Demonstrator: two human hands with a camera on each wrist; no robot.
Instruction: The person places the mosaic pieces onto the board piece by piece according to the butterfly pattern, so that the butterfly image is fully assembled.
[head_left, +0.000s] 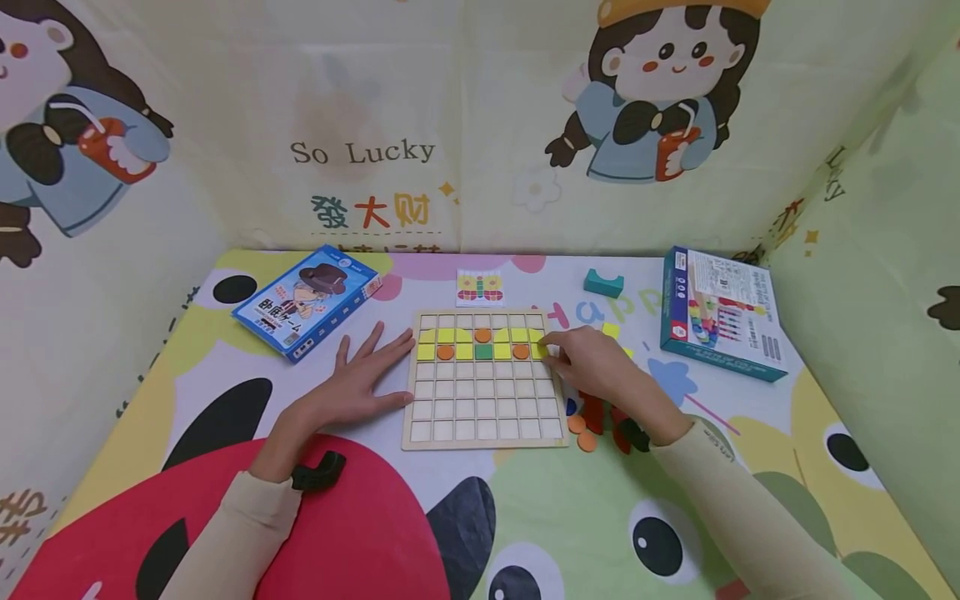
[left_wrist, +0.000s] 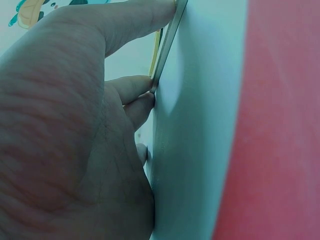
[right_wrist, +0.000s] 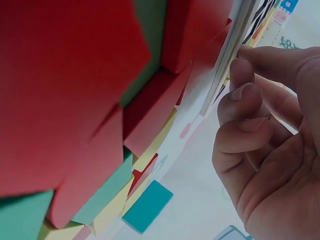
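Note:
A wooden grid board [head_left: 486, 443] lies on the table, with yellow, orange and green pieces in its second and third rows. My left hand [head_left: 352, 385] rests on the table, fingers spread, with fingertips and thumb against the board's left edge. The left wrist view shows its fingers [left_wrist: 131, 89] touching that thin edge. At the right edge, my right hand [head_left: 592, 360] has its thumb and index finger on a yellow tile [head_left: 537, 352] in the last column of the third row. Its other fingers [right_wrist: 242, 135] are curled in the right wrist view.
Round orange pieces [head_left: 587, 441] and red pieces [head_left: 592, 412] lie under my right forearm. A butterfly pattern card [head_left: 480, 288] sits behind the board, with a teal block [head_left: 603, 283] to its right. A blue box [head_left: 307, 302] and a teal box [head_left: 723, 312] stand at either side.

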